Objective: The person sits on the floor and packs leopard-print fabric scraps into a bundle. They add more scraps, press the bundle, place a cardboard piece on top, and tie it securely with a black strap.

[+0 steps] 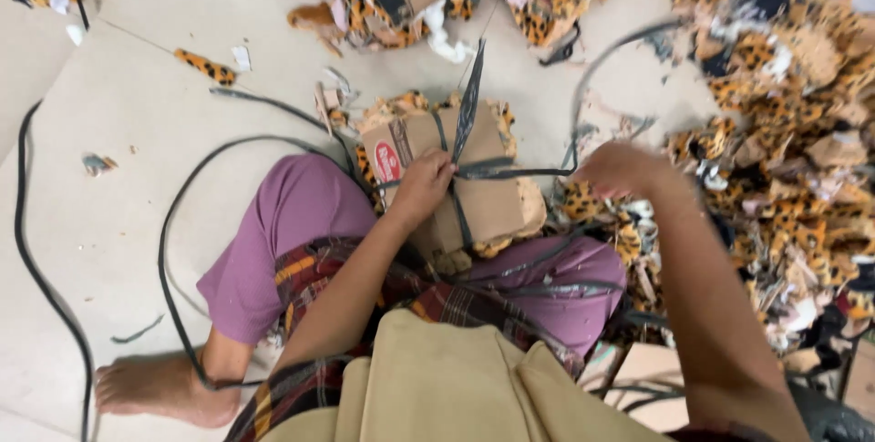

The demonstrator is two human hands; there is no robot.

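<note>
Two hands work a cardboard bundle [456,182] stuffed with leopard-print scraps, resting on the lap: left hand [421,189] pinches the black strap [468,105] crossing; right hand [620,169], at three o'clock, grips its end.

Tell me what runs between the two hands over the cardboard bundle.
In the head view, a black strap stretches taut from the left hand, pressed on the cardboard bundle, across to the right hand.

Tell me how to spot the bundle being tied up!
Find the purple trouser knees. Between them lies a brown cardboard-wrapped bundle of leopard-print scraps, under the left hand. Unlike the loose scrap heap, black rubber strips cross over it.
</note>
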